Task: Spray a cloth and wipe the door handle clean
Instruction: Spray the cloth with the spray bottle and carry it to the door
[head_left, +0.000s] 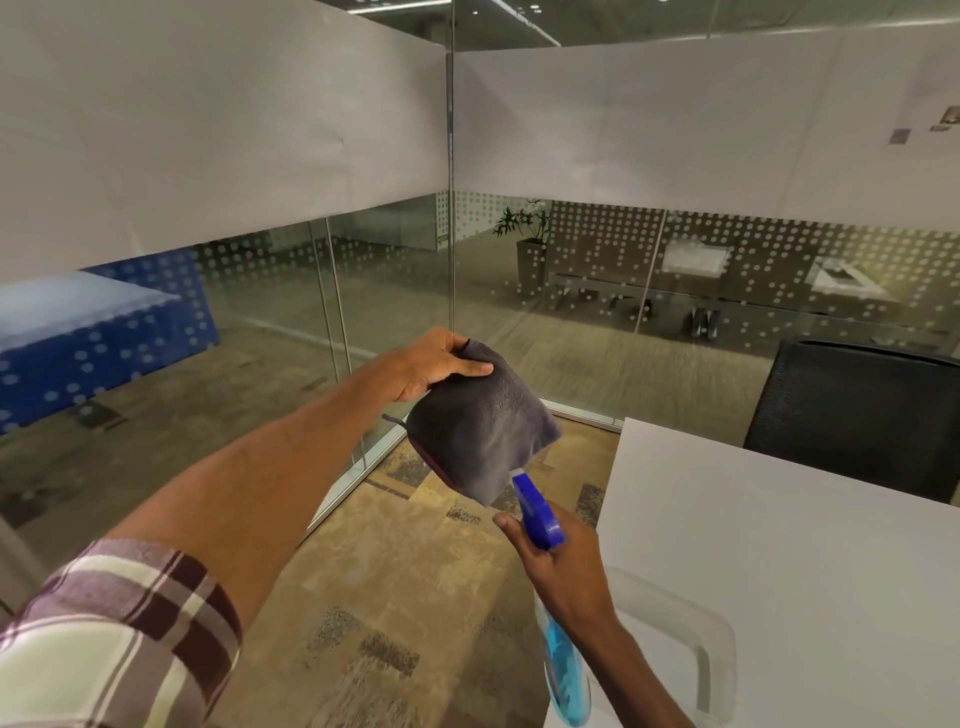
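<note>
My left hand (434, 366) holds a folded dark grey cloth (480, 423) by its upper corner, out in front of me above the floor. Just below the cloth, my right hand (563, 564) grips a spray bottle (543, 512) with a blue trigger head and blue liquid in its clear body. The nozzle points up at the cloth's lower edge, almost touching it. No door handle is in view.
A white table (779, 561) fills the lower right, with a black mesh chair (857, 415) behind it and a pale chair arm (696, 623) beside my right wrist. Glass partition walls (363, 291) with frosted bands meet in a corner ahead. Patterned carpet (395, 597) lies below.
</note>
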